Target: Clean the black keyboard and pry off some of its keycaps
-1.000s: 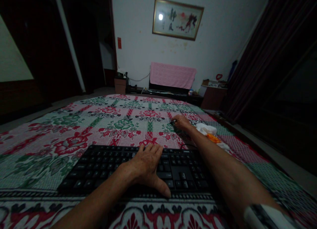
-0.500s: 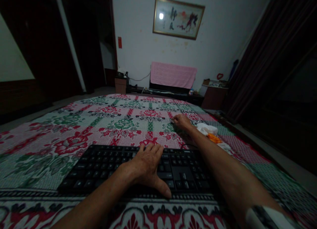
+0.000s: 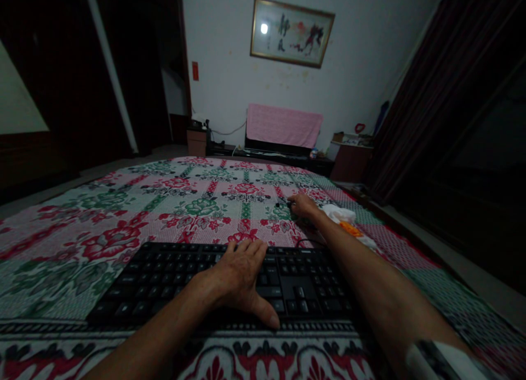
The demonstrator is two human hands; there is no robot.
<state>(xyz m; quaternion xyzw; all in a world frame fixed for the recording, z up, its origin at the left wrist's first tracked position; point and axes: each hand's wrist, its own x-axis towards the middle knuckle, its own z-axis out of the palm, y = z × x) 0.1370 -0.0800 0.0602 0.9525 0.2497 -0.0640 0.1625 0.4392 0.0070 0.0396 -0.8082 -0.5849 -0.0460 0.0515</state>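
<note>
A black keyboard [image 3: 164, 281] lies on a floral bedspread [image 3: 123, 221] close in front of me. My left hand [image 3: 242, 278] rests flat on its keys, fingers stretched out and thumb at the front edge. My right arm reaches beyond the keyboard's far right corner. There my right hand [image 3: 303, 204] is closed on a small dark object [image 3: 282, 205] on the cloth; I cannot make out what it is. A thin dark cable [image 3: 306, 240] runs from the keyboard's back edge toward that hand.
A crumpled white and orange bag [image 3: 345, 218] lies just right of my right hand. Beyond the bed stand a low cabinet under a pink cloth [image 3: 283, 125], a small table [image 3: 353, 155] and dark curtains [image 3: 431, 106]. A framed picture [image 3: 291, 32] hangs on the wall.
The view has shifted slightly left and down. My left hand stays on the keys; my right hand stays at the same spot on the cloth.
</note>
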